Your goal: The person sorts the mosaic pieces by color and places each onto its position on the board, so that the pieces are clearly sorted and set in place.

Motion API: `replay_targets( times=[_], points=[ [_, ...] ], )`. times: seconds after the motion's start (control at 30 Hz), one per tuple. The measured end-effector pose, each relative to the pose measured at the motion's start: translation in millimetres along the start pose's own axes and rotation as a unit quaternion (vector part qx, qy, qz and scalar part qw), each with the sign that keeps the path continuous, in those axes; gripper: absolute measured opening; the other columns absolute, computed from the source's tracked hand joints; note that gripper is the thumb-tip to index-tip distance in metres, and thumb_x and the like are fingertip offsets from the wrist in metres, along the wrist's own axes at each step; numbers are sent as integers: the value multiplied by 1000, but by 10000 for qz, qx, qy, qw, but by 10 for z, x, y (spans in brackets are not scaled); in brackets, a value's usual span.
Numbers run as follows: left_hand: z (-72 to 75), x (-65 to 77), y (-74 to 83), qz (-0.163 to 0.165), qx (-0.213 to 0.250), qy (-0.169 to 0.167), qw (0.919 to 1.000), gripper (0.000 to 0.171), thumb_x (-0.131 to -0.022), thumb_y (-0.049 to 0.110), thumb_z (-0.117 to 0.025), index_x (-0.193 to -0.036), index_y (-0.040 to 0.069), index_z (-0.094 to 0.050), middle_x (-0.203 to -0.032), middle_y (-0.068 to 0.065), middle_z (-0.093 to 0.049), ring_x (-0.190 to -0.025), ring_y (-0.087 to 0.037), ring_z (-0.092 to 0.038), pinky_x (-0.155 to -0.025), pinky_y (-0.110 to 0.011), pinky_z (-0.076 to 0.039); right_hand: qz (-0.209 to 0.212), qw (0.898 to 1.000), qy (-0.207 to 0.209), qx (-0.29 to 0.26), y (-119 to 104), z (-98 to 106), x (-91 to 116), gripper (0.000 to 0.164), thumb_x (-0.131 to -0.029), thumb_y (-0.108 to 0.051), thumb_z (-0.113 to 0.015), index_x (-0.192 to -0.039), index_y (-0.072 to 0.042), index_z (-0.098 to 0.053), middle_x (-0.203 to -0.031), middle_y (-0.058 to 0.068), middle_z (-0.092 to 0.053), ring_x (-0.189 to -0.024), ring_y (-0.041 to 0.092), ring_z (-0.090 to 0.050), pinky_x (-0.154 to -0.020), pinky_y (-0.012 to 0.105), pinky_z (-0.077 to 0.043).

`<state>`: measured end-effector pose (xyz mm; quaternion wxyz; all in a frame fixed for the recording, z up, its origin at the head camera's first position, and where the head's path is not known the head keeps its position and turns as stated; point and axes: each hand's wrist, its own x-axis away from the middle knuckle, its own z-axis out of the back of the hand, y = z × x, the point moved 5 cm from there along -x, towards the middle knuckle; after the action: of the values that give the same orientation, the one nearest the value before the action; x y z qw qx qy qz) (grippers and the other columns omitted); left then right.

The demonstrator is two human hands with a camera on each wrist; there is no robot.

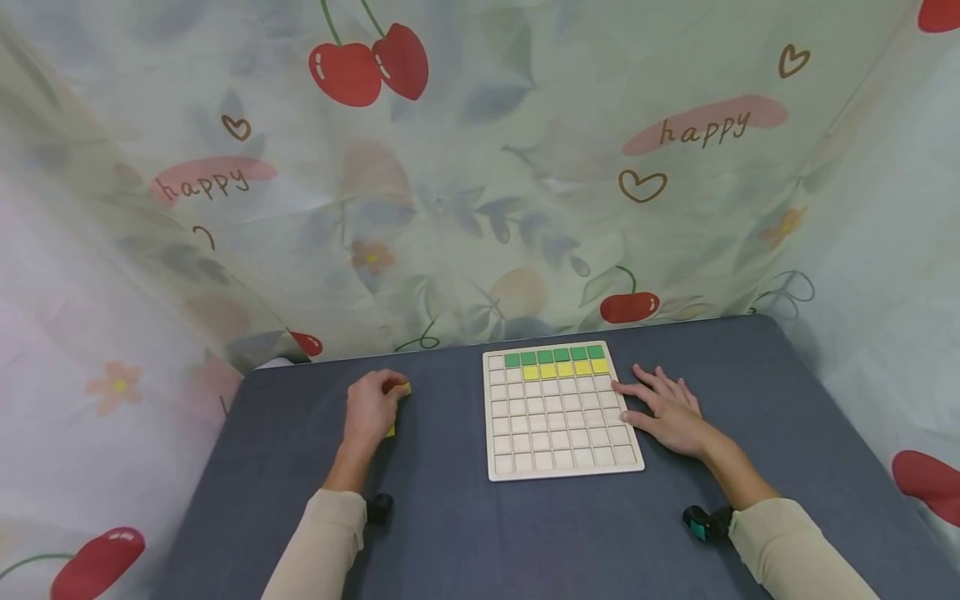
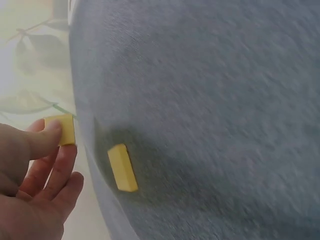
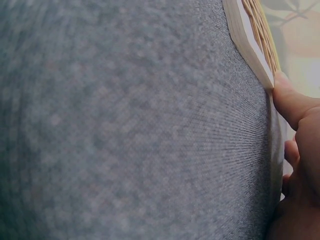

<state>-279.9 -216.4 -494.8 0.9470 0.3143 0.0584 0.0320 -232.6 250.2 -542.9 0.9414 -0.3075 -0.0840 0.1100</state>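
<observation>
Between thumb and fingers, my left hand [image 1: 369, 410] pinches a small square yellow tile [image 2: 64, 129], held over the left part of the table. A second yellow tile [image 2: 122, 168] lies on the cloth below, partly covered by the hand in the head view. To the right is a pale grid board [image 1: 502, 444]. Green tiles [image 1: 545, 357] fill its top row except the leftmost cell. Below them, yellow tiles [image 1: 564, 369] fill the row's right part. My right hand [image 1: 667, 412] lies with fingers spread at the board's right edge, its thumb [image 3: 287, 97] against the rim.
A dark grey cloth [image 1: 450, 533] covers the table. Printed fabric [image 1: 465, 167] with cherries and hearts hangs behind the far edge and along both sides. Each wrist wears a dark device, such as the one [image 1: 707, 523] on the right.
</observation>
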Motion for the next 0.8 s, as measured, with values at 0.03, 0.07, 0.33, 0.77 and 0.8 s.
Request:
replay_targets(
  times=[0.03, 0.07, 0.33, 0.77, 0.8],
  points=[
    [-7, -3, 15, 4, 27, 2, 10000, 13, -96, 20, -72, -106, 14, -79, -101, -8, -74, -94, -26, -66, -82, -45, -55, 3, 10000, 2, -6, -2, 1, 2, 58, -100, -47, -62, -152, -24, -51, -169, 22, -20, -155, 54, -3, -119, 74, 3],
    [-12, -6, 31, 24, 67, 0, 10000, 13, -97, 20, -71, -106, 14, -79, -101, -8, -75, -95, -26, -67, -82, -45, -55, 5, 10000, -1, -4, -4, 2, 3, 58, -100, -47, -62, -152, -24, -51, -169, 22, -20, -155, 53, -3, -119, 74, 3],
    [-102, -22, 237, 184, 416, -85, 9989, 15, -100, 18, -67, -110, 16, -78, -107, -5, -77, -100, -24, -70, -85, -43, -56, 13, 10000, -15, -18, -16, 5, 11, 58, -100, -47, -61, -152, -24, -50, -169, 22, -20, -155, 53, -3, -119, 74, 3],
    [-306, -79, 534, -111, 683, -148, 9975, 14, -98, 22, -70, -108, 21, -81, -107, -1, -78, -93, -20, -71, -78, -38, -57, 19, 10000, -18, -23, 0, 0, 5, 57, -100, -47, -61, -152, -24, -50, -169, 21, -20, -156, 53, -3, -119, 73, 3],
    [-324, -83, 563, -121, 676, -138, 9975, 14, -98, 22, -70, -107, 21, -81, -106, -1, -78, -92, -20, -70, -78, -37, -57, 22, 10000, -18, -23, 1, 0, 6, 57, -100, -47, -61, -152, -24, -50, -169, 21, -20, -156, 53, -3, -119, 73, 3]
  ],
)
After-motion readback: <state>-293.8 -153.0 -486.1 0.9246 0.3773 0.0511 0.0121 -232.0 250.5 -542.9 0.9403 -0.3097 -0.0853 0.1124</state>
